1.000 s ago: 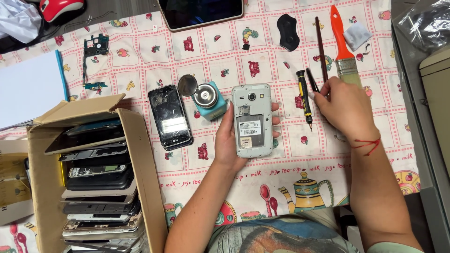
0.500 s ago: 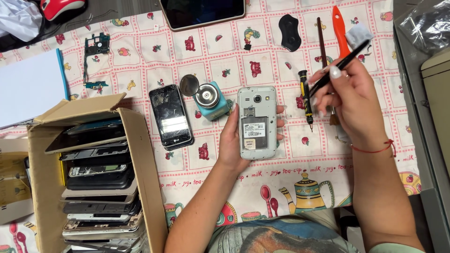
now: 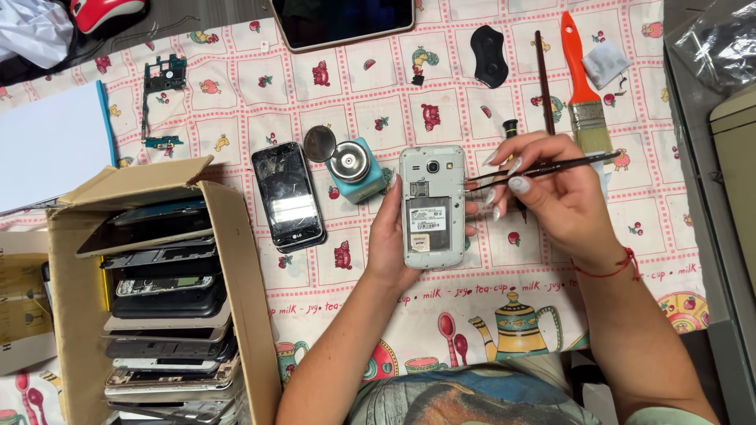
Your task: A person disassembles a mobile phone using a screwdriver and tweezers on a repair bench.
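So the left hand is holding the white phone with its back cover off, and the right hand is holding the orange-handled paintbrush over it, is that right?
Not quite. In the head view the right hand holds a thin dark tool, its tip toward the white phone. The orange-handled paintbrush lies untouched on the tablecloth beyond it. The left hand does hold the phone, back cover off.

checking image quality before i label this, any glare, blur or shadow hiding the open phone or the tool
Head view: even, soft light; open phone sharp in the left hand; thin tool in the right hand crisp, no blur; glare only on the black phone's cracked screen.
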